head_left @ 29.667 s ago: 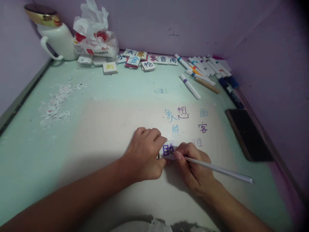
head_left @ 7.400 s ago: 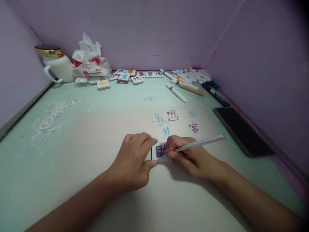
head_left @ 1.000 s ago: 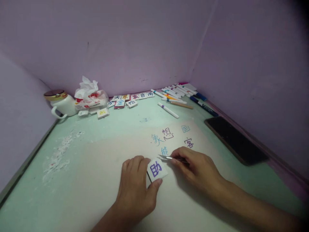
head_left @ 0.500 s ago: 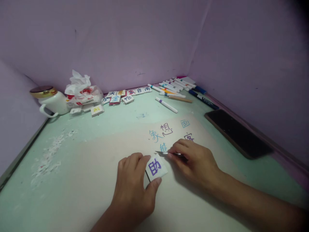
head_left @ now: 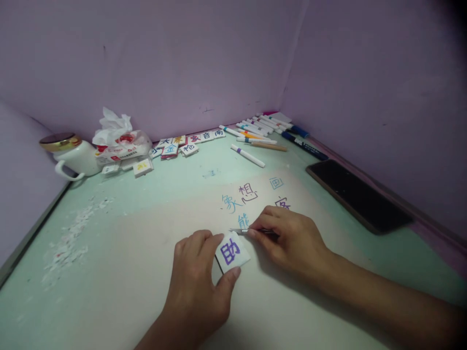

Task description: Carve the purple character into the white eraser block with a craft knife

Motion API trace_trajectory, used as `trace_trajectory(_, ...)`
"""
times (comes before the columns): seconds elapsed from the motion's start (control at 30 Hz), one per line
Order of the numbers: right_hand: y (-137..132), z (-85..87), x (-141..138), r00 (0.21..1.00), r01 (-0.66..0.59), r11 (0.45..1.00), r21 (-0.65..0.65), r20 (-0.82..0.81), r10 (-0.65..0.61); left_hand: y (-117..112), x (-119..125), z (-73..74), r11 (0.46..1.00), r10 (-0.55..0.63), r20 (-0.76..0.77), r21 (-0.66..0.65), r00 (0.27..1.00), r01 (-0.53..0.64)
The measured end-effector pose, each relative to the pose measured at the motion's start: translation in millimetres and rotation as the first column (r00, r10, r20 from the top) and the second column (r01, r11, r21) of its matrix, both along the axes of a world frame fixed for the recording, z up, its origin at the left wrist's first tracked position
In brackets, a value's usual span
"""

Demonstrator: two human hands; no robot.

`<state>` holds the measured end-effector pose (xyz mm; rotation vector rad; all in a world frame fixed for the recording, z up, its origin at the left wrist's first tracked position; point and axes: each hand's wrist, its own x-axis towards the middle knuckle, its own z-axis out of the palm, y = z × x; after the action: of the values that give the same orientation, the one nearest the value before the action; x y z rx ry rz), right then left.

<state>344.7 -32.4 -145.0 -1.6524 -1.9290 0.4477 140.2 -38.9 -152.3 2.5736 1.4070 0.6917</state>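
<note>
Between the thumb and fingers of my left hand (head_left: pixel 200 282) is a small white square tile (head_left: pixel 239 256) with a purple Chinese character on its top face. My left hand is closed on the tile's edges, low over the table. My right hand (head_left: pixel 288 238) pinches a slim craft knife (head_left: pixel 241 230), its pointed metal blade facing left. The blade tip lies at the tile's far corner; whether it touches the tile I cannot tell. Blue and purple characters (head_left: pixel 243 221) are written on the table surface just beyond the knife.
White scraps (head_left: pixel 69 243) lie scattered at left. Behind them stand a white mug (head_left: pixel 78 160), a tissue pack (head_left: pixel 124 146) and several lettered tiles (head_left: pixel 188 148) along the wall. Markers (head_left: pixel 248 155) fill the back right corner. A dark phone (head_left: pixel 357 194) rests at right.
The view has shifted slightly, so everything sits a little further left. Both hands keep their grips, and the knife blade stays by the tile's far corner.
</note>
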Motion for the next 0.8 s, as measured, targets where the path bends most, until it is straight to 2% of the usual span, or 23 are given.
trace_trajectory(0.37, 6, 5.2, 2, 0.998, -0.033, 0.999, -0.042, 0.048, 0.035, 1, -2, -1.3, 1.000, -0.012, 0.009, -0.009, 1.000, 0.012)
trace_trajectory(0.6, 11, 7.2, 6, 0.987, -0.125, 0.991, -0.048, 0.096, 0.129, 0, -1, -2.0, 0.999, 0.004, 0.028, -0.040, 1.000, -0.003)
trace_trajectory(0.8, 16, 10.7, 8, 0.979, -0.193, 0.978, -0.076, 0.047, 0.197, 0, 1, -4.8, 0.997, 0.049, 0.055, -0.060, 0.997, -0.045)
